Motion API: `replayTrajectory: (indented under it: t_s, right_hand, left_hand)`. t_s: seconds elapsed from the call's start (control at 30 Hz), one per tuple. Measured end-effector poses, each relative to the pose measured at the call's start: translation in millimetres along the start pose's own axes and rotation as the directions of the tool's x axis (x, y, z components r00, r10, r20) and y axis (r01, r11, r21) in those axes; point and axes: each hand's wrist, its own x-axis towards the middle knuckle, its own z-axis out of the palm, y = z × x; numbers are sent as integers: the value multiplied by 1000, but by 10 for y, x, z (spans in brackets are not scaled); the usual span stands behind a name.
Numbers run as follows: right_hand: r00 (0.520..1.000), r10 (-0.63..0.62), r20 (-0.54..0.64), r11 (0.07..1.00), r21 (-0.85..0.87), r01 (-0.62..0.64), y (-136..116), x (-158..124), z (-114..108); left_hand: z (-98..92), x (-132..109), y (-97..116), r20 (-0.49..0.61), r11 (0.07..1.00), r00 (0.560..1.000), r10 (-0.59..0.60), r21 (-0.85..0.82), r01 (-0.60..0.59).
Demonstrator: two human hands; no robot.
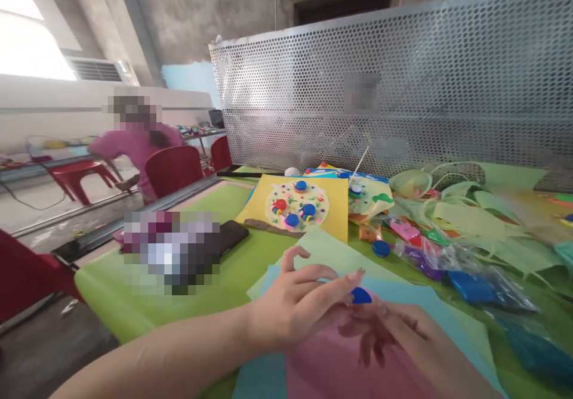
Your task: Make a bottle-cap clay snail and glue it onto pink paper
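My left hand (pixel 299 303) and my right hand (pixel 414 330) meet over a stack of pink paper (pixel 331 366) and light blue paper (pixel 262 375). Between their fingertips is a small, flat, dark blue piece (pixel 360 295) with a rounded edge; fingers cover much of it, so I cannot tell its exact kind. The left index finger reaches over it while other left fingers are partly raised. Right fingertips pinch its near right side. Beyond the hands lies a yellow card (pixel 335 208) decorated with blue and red bottle caps and small coloured bits. A loose blue bottle cap (pixel 381 248) sits to its right.
Plastic packets of coloured clay (pixel 472 285) and pale green paper scraps (pixel 470 217) cover the table's right side. A dark phone (pixel 233 236) lies at left. A perforated metal panel (pixel 394 89) stands behind. A person in pink (pixel 138 142) sits beyond a red chair (pixel 174 171).
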Motion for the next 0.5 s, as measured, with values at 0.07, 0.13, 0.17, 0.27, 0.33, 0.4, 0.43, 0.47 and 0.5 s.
replayTrajectory:
  t_s: [0.07, 0.13, 0.17, 0.27, 0.33, 0.4, 0.43, 0.47, 0.5]
  right_hand:
    - [997, 5, -71, 1000, -15, -6, 4, 7, -50]
    - [995, 0, -105, 999, -41, -4, 2, 24, -106]
    - [994, -8, -111, 999, -50, 2, -3, 35, -135]
    - [987, -41, -157, 998, -43, 34, -29, 69, -216]
    - [978, -45, -203, 999, -24, 41, -47, 94, -273]
    - [968, -42, -248, 999, -9, 41, -52, 123, -337]
    - [960, -47, -276, 999, -6, 47, -48, 139, -372]
    - [950, -52, -306, 999, -5, 53, -39, 157, -407]
    - [941, -57, -334, 998, -6, 58, -28, 175, -440]
  left_hand:
    - [-4, 26, -26, -3, 1000, 1000, -7, -12, 7]
    - [6, 37, -72, 19, 997, 1000, -22, -70, 24]
    - [14, 37, -103, 42, 993, 998, -44, -110, 48]
    - [42, 31, -214, 117, 953, 974, -196, -212, 217]
    - [53, 55, -275, 138, 918, 945, -298, -230, 323]
    - [56, 117, -303, 143, 901, 931, -337, -238, 363]
    - [57, 160, -304, 160, 896, 926, -343, -241, 374]
    - [62, 207, -298, 190, 888, 919, -346, -249, 386]
    - [70, 253, -288, 225, 881, 911, -345, -258, 397]
